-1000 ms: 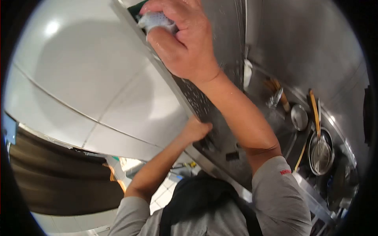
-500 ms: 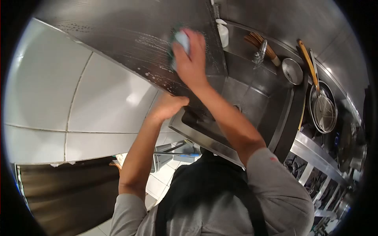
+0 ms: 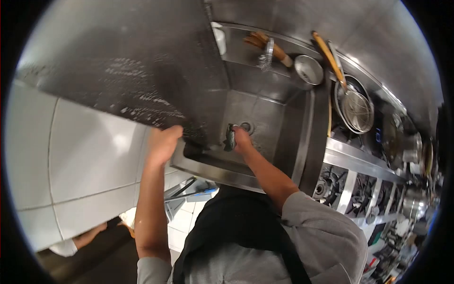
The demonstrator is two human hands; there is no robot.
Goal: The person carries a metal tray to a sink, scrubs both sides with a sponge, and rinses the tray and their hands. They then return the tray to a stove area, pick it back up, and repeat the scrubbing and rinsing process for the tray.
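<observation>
A large steel sheet [image 3: 118,52], streaked with suds and drops along its lower part, leans over the left side of the sink. My left hand [image 3: 163,144] is closed around its lower edge. Down inside the steel sink [image 3: 265,106], close to the drain [image 3: 247,127], my right hand [image 3: 242,140] grips a dark green scouring pad [image 3: 230,138]. The fingers partly cover the pad.
A white bottle [image 3: 219,40], a brush [image 3: 279,52] and a metal bowl [image 3: 309,70] sit along the sink's back ledge. Strainers [image 3: 357,111] lie to the right, beyond them gas burners [image 3: 326,187]. Another person's bare limb [image 3: 90,235] shows at lower left.
My right hand has come down off the steel sheet into the sink with the scouring pad. My left hand still holds the sheet's edge. The view has shifted to the right.
</observation>
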